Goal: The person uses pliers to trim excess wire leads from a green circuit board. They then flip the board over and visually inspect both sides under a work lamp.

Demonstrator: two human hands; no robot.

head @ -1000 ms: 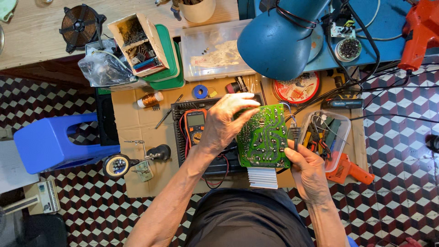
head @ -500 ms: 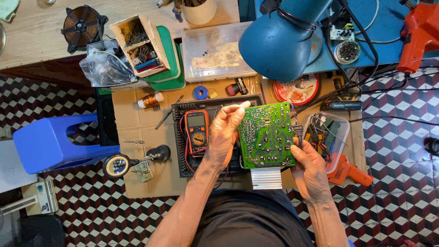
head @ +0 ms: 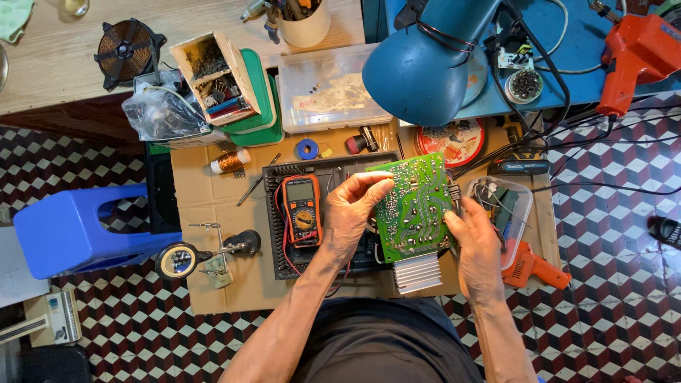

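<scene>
Both hands hold a green circuit board (head: 413,208), solder side up, above a low cardboard-topped work table. My left hand (head: 352,215) grips its left edge with the fingers curled over the top corner. My right hand (head: 475,248) grips the right edge. A ribbed metal heat sink (head: 417,272) hangs off the board's near end. An orange multimeter (head: 301,209) lies just left of my left hand on a black tray (head: 279,241).
A blue desk lamp (head: 418,65) hangs over the far side. Nearby are a clear plastic box (head: 333,92), a box of parts (head: 216,74), a copper wire spool (head: 230,162), a magnifier stand (head: 181,259), a blue stool (head: 71,227) and an orange tool (head: 535,266).
The board has been turned from tilted to nearly square between the hands. My left hand slid from the top of the board down to its left edge.
</scene>
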